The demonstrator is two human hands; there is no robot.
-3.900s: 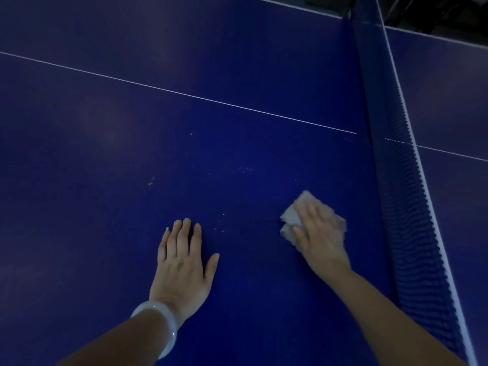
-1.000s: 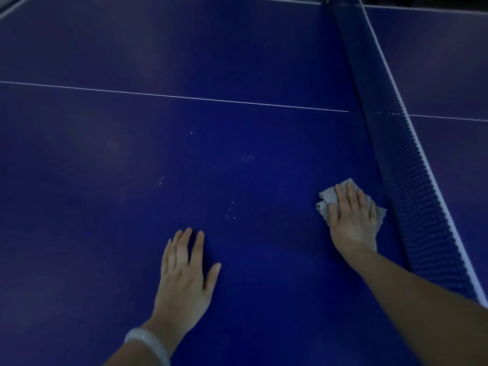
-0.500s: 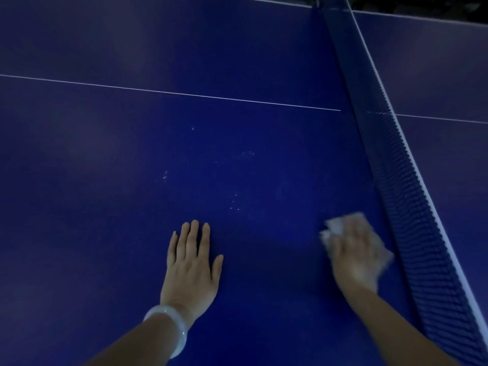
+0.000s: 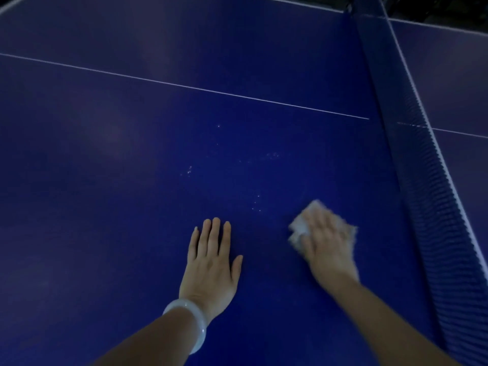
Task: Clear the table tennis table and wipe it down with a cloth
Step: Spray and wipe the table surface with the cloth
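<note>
Cloth (image 4: 299, 228) has shifted: a second ago it sat right beside the net (image 4: 433, 196), further up the table; now it is back toward the person and further from the net, blurred with motion. Right hand (image 4: 326, 241) lies on top of it, fingers spread and pressing down flat, not curled round it. Half a second ago it was close to this spot, so I read this as the return leg of a back-and-forth stroke along the net side.

Left hand (image 4: 211, 260) is flat on the table (image 4: 105, 180), fingers straight and together, thumb out, holding nothing. It has barely moved across the frames; looks like a brace. White bangle (image 4: 194, 323) on that wrist.

Meaning for the task: nothing loose shows on this half, so clearing looks done here and wiping is under way. Coverage seems partial: pale specks (image 4: 257, 203) still sit on the surface away from the net, just beyond the cloth and above the left hand, with more (image 4: 188, 171) further out. Strokes so far stayed between those specks and the net.

Around: white centre line (image 4: 184, 87) runs up to the net. Far side of the net is only partly visible.

In the way: the net limits reach rightward; the braced left hand sits on the path to the unwiped area and will likely need to shift.
</note>
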